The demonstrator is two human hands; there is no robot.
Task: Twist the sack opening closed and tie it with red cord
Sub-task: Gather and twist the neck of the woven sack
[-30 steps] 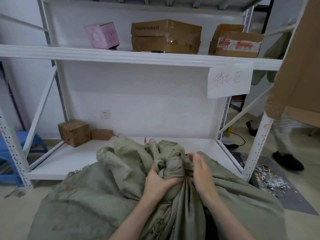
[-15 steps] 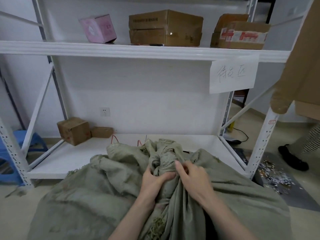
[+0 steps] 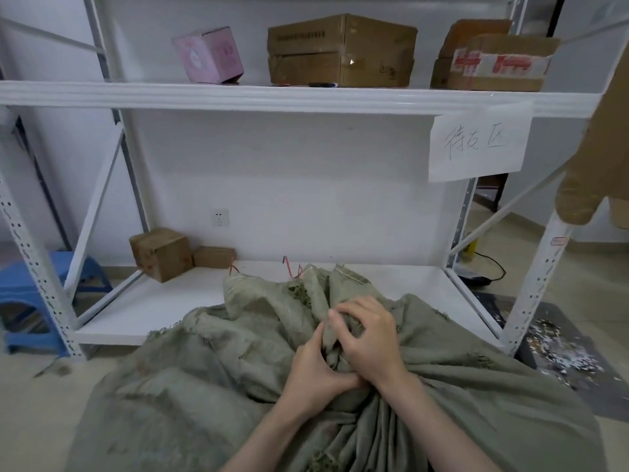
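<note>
The slumped grey-green woven sack [image 3: 204, 386] lies on the floor directly in front of the person, and its upper end rises in front of the white metal rack's bottom shelf [image 3: 163, 301]. The sack's loose fabric mouth [image 3: 316, 291] is bunched into a neck between both hands. The left hand [image 3: 315, 373] wraps this neck from the lower side with its fingers curled round the gathered cloth, probably to stop the gathers from springing open. The right hand [image 3: 369, 342] sits just above, touching the left. Its fingers [image 3: 340, 321] are bent over and pinch a fold of fabric, a hold suited to turning the neck.

Judging by the folds, the twist is under way, with slack cloth standing free above the hands. Thin red cord [image 3: 288, 267] shows as short loops at the far rim of the mouth, beyond both hands and untouched, so the tie is not yet begun. Two small brown cardboard boxes [image 3: 160, 253] stand farther back on the shelf. A blue plastic stool [image 3: 20, 287] stands to the left of the rack.
</note>
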